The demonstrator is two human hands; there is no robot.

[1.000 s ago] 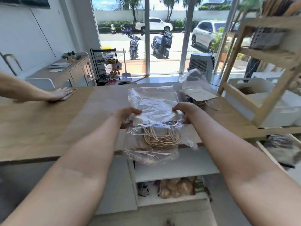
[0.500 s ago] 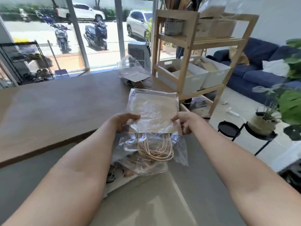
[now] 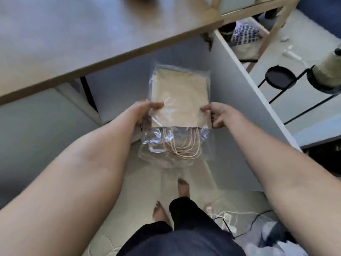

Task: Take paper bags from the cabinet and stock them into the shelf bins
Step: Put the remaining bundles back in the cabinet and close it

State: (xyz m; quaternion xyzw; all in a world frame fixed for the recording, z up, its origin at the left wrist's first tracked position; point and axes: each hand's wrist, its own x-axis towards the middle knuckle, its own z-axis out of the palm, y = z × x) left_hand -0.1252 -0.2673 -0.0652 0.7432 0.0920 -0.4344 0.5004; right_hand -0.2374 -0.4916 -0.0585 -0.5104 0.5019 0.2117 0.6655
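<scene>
A stack of tan paper bags (image 3: 180, 97) in a clear plastic wrapper hangs in front of me, its cord handles (image 3: 181, 146) dangling toward me inside the loose plastic. My left hand (image 3: 145, 112) pinches the stack's left edge and my right hand (image 3: 216, 115) pinches its right edge. The pack is held below the wooden counter (image 3: 88, 39), in front of the open grey cabinet door (image 3: 245, 108). Only the lower legs of the wooden shelf (image 3: 273, 28) show at the top right; its bins are out of view.
My bare feet (image 3: 171, 200) stand on the pale floor below the pack. White and black cables (image 3: 239, 222) lie on the floor at the lower right. A black round plant stand (image 3: 278, 79) and a potted plant base (image 3: 326, 71) stand at the right.
My view has swung down from the counter and shelf to the floor and cabinet door. Both hands keep their grip on the wrapped paper bags, now held lower than the countertop.
</scene>
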